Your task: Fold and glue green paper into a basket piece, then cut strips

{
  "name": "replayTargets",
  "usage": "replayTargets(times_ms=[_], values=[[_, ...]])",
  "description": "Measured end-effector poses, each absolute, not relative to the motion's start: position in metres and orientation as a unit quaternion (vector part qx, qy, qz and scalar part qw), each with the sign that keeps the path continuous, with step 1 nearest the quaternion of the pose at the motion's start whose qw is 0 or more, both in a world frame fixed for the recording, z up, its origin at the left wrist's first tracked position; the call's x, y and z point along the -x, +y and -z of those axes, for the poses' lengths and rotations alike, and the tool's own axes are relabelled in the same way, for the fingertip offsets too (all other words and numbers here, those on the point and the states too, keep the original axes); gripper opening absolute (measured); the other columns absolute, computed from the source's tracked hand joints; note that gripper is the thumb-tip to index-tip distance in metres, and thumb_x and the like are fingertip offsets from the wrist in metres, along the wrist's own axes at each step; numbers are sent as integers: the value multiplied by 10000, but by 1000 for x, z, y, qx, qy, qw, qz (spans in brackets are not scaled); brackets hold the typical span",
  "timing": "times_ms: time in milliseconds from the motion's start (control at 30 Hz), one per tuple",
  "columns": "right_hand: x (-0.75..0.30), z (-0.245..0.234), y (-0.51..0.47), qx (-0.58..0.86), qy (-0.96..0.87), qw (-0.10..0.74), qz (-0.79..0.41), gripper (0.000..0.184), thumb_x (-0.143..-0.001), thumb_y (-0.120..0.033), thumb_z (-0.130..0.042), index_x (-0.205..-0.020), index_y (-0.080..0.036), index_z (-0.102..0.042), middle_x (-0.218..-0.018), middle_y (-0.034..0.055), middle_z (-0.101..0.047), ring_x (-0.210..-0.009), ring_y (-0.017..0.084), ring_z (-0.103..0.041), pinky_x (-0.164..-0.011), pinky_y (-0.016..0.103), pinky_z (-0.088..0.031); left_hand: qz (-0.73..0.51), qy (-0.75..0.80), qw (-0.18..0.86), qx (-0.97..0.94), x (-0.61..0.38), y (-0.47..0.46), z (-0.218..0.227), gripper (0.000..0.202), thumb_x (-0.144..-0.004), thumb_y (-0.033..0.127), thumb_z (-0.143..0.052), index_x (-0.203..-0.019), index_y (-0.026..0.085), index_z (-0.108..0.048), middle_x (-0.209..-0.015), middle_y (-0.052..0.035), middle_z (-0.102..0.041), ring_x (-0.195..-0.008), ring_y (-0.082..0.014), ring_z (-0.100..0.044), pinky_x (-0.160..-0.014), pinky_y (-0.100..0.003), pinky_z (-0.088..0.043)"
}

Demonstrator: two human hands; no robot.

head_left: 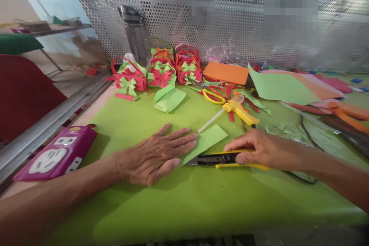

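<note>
My left hand [158, 153] lies flat with its fingers spread, pressing a light green paper piece [211, 138] against the green tabletop [161, 215]. In my right hand [256, 148] is a black and yellow utility knife [217, 158], gripped along its handle. Its blade points left and meets the lower edge of the paper, partly hidden there. Just beyond the paper lies a yellow glue gun [242, 111], a white glue stick reaching toward my left fingertips. A folded green paper piece [170, 99] rests farther back.
Small red and green paper baskets with bows [161, 75] stand at the back, near a bottle [135, 34]. Yellow-handled scissors [213, 97], an orange sheet [226, 73] and green sheets [282, 86] lie behind the glue gun. At left sits a purple power strip [57, 153]; a black cord [309, 134] runs right.
</note>
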State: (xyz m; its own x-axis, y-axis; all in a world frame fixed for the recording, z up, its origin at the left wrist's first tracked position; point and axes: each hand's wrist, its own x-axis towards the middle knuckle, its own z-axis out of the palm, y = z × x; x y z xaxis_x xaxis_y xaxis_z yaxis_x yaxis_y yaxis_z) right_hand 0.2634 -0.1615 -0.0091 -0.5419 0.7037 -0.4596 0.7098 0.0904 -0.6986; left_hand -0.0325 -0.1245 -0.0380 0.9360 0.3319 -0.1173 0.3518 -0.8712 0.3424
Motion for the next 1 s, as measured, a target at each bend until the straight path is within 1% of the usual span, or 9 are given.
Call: replayTargets(times_ms=[133,233,367,500,600,900,1000], values=[[-258,9,-163,-471,740,6,480,280,-827,-404,-515,-960,-213,-672,-629,-37,-441,-543,89,-310,-478,227,-205,28,178,186,-966,31,-125,37,528,-954,351,-215,-1450,235,-75,-1522,12,-86,-1398,-200,-11,-1107,-464,98],[-253,8,-163,-463,736,7,493,261,-827,-379,-518,-941,-200,-670,-613,-42,-418,-530,83,-289,-467,223,-195,30,184,188,-964,30,-126,36,524,-955,360,-205,-1449,232,-87,-1521,17,-90,-1398,-191,-8,-1108,-458,99],[-246,6,-164,-452,729,0,514,294,-829,-413,-520,-944,-189,-670,-601,-48,-397,-513,73,-254,-454,216,-182,40,189,186,-963,30,-126,35,521,-956,360,-193,-1448,235,-80,-1519,25,-99,-1398,-183,-6,-1107,-467,92],[-242,8,-165,-449,734,3,510,324,-819,-451,-529,-961,-195,-667,-616,-42,-403,-530,79,-272,-458,217,-187,40,186,184,-964,29,-126,36,521,-952,345,-198,-1448,230,-87,-1519,19,-109,-1398,-190,-9,-1106,-486,74],[-239,10,-165,-445,735,4,512,323,-822,-451,-521,-968,-201,-664,-622,-38,-402,-536,84,-282,-459,219,-191,36,183,186,-965,29,-126,35,523,-949,331,-203,-1448,225,-91,-1518,9,-128,-1398,-193,-18,-1102,-492,74],[-233,16,-164,-425,750,12,506,348,-836,-497,-493,-973,-227,-663,-624,-39,-392,-539,89,-283,-462,220,-199,32,180,195,-964,28,-127,34,519,-947,326,-205,-1446,217,-115,-1518,6,-137,-1397,-193,-22,-1102,-477,81],[-229,16,-164,-419,754,11,506,336,-839,-485,-490,-934,-214,-664,-626,-39,-395,-540,89,-286,-466,220,-204,32,181,194,-964,28,-127,35,523,-948,331,-198,-1446,198,-109,-1519,1,-133,-1397,-190,-22,-1103,-477,80]])
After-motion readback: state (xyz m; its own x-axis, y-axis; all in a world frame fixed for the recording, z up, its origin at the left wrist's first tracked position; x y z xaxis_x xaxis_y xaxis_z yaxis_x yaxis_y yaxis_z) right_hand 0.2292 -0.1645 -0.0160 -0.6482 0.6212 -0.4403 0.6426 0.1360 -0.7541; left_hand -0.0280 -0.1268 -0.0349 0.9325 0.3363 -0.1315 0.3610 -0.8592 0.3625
